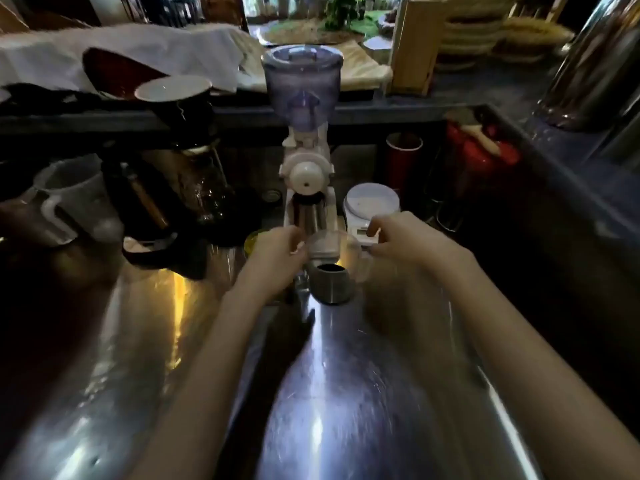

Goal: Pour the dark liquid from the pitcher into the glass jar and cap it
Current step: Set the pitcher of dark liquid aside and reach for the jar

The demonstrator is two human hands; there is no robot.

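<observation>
Stainless steel, streaked with glare, forms the surface [329,393] over which both bare forearms are stretched forward. At its middle a clear plastic pitcher [337,252] is seen between the two hands, tilted, with its handle toward the right. The right hand [401,240] is placed at that handle side, fingers curled, but motion blur prevents its grip from being read as closed on the handle or merely beside it; this cannot be told. The left hand [277,251] is held against the pitcher's left side, fingers bent near the rim, and its grip is equally unclear. Just below and in front of the pitcher a short metal-looking vessel [330,282] with a dark opening is set on the surface; whether this is the glass jar cannot be determined, and no stream of liquid can be made out. Behind the hands a white grinder [306,174] with a translucent hopper [301,72] is stood, and a white kitchen scale [372,202] is placed just beside it to the right. To the left a clear measuring jug [69,199] and a dark dripper stand with a white-lined cone [173,90] are visible. A red container [403,164] is seen farther back on the right.
</observation>
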